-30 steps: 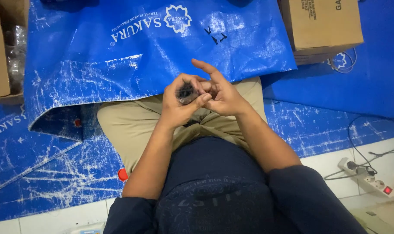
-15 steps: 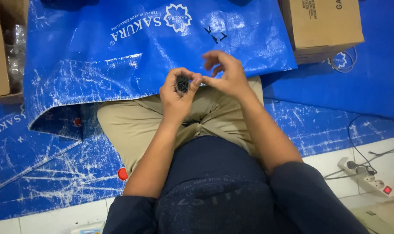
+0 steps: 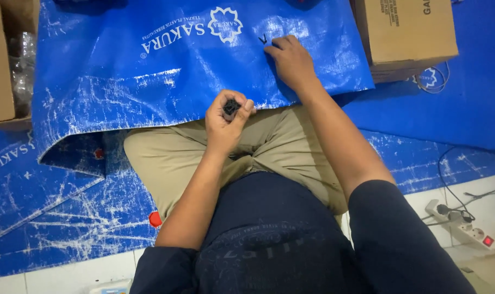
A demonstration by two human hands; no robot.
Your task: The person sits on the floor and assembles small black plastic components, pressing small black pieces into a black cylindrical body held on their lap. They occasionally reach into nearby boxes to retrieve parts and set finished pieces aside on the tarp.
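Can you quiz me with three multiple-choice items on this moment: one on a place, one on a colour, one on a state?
1. Where is the right hand?
A. Reaching out onto the blue tarp beside a tiny black piece
B. Resting on the lap
C. Inside the cardboard box

2. What colour is the small part in the left hand?
A. Red
B. Black
C. White

3. How does the left hand have that small part?
A. Lying flat on an open palm
B. Pinched at the fingertips, held over the lap
C. Dropped on the floor

Answers: 1 A, the arm stretches forward with the fingers by the tiny piece. 2 B, it shows dark against the fingers. 3 B, the fingers close round it.
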